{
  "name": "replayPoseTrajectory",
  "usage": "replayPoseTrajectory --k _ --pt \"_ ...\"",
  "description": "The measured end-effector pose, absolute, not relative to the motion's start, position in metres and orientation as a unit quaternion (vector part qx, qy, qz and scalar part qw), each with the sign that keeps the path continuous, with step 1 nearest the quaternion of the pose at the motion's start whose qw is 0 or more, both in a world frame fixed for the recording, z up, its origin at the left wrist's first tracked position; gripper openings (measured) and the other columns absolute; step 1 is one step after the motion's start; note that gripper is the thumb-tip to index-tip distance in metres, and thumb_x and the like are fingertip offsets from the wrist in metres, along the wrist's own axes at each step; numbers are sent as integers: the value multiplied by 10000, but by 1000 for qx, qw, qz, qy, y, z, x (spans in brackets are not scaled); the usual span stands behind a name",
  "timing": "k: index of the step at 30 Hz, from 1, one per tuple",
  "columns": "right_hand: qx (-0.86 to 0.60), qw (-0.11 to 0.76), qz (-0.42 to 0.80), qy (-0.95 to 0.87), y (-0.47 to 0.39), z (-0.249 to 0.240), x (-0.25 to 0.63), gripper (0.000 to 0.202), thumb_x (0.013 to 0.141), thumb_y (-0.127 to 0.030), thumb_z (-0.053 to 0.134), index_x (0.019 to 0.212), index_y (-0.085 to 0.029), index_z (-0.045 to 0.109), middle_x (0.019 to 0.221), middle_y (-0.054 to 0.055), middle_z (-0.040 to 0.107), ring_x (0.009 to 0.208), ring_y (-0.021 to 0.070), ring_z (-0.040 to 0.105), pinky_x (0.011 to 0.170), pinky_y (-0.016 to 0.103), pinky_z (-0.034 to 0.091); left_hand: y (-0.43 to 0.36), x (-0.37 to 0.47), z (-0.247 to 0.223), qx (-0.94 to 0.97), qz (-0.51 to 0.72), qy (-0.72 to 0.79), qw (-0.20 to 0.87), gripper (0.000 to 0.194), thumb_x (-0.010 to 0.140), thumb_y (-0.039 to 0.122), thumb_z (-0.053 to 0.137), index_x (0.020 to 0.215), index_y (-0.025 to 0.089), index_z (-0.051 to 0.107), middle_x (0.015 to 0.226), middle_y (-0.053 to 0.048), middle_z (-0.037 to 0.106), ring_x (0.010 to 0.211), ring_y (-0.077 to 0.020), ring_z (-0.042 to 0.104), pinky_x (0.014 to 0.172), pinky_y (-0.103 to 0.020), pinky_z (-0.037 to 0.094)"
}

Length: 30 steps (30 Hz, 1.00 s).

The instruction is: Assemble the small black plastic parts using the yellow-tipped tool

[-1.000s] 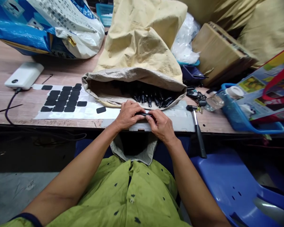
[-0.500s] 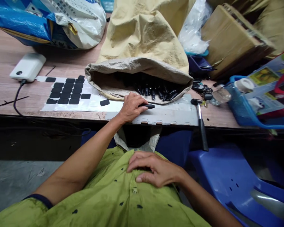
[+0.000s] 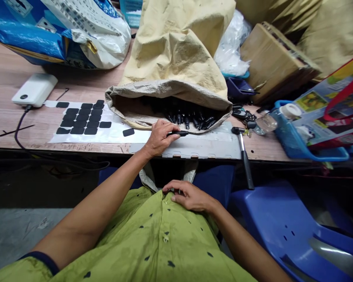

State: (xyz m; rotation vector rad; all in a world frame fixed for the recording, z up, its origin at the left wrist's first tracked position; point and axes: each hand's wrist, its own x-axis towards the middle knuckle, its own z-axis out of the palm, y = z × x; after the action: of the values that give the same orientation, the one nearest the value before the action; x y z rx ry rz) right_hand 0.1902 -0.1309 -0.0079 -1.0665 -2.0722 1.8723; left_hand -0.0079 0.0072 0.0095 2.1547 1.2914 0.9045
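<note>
our left fingers point(image 3: 170, 128) pinch the black stick point(image 3: 181, 133) crosswise, just our side of the sack point(image 3: 179, 55); right fingers point(image 3: 174, 184) sit farther back, grip unclear

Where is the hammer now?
In the head view, the hammer lies right of centre, at the right end of the grey board, jutting past the front of the table.

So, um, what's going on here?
A person is sitting at a table with their left hand holding a thin black piece in front of a big tan sack. More black pieces show inside its open mouth. The right hand is down at the front of the green shirt, with nothing seen in it. Dark patches sit on a white sheet to the left.
</note>
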Motion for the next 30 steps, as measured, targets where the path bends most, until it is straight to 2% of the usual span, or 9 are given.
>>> replayPoseTrajectory --k 4,9,10,12,14,19,24,28,30 --pt "-340 84 652 -672 -122 -28 190 157 897 -283 624 960 -175 719 935 26 643 829 150 558 776 282 438 7 -7 9 791 325 467 226 190 937 344 605 1051 234 710 1087 -35 739 1095 -254 522 1019 -428 317" --pt "-307 223 733 -565 -118 -40 179 353 889 -518 666 897 -165 682 1200 104 637 1105 231 565 992 381 419 8 -8 8 789 316 471 235 204 939 355 602 1069 241 711 1090 -38 738 1099 -255 517 1021 -430 319" --pt "-296 220 768 -524 -120 -43 176 386 873 -551 679 907 -166 669 1175 105 650 1072 228 579 960 370 437 8 -8 8 790 315 471 235 211 940 358 602 1075 237 711 1094 -40 734 1099 -254 515 1021 -429 318" --pt "-289 183 822 -455 -123 -50 171 447 835 -601 702 931 -167 651 963 64 668 859 176 590 805 301 459 9 -8 7 793 314 468 232 225 943 363 600 1085 230 713 1099 -43 726 1099 -250 513 1025 -427 314" --pt "-301 135 830 -449 -122 -59 167 471 808 -613 720 932 -164 652 794 4 611 692 120 511 676 237 407 9 -8 6 795 314 465 231 231 945 364 600 1088 225 716 1097 -44 723 1099 -248 511 1025 -424 312" --pt "-305 56 760 -571 -103 -77 154 331 808 -471 724 858 -146 684 756 -25 597 688 101 474 640 210 372 9 -8 5 791 313 469 237 210 945 347 602 1081 233 714 1083 -36 733 1088 -248 514 1013 -428 314" --pt "-293 -86 754 -581 -98 -97 130 195 748 -313 766 828 -156 682 693 -58 592 623 83 486 601 195 391 9 -7 6 789 317 466 244 192 942 341 615 1065 229 712 1061 -28 742 1076 -247 524 997 -437 314" --pt "-314 -97 715 -618 -111 -110 114 28 770 -164 705 759 -164 679 724 -50 624 686 101 542 685 211 434 8 -7 6 789 318 464 247 186 942 345 616 1065 239 708 1050 -24 746 1080 -248 527 997 -443 318" --pt "-325 -85 691 -641 -118 -108 112 87 748 -117 720 703 -173 670 734 -49 609 726 108 543 721 215 426 8 -7 5 791 315 464 243 186 939 352 616 1060 248 711 1048 -28 745 1083 -254 524 996 -448 325"
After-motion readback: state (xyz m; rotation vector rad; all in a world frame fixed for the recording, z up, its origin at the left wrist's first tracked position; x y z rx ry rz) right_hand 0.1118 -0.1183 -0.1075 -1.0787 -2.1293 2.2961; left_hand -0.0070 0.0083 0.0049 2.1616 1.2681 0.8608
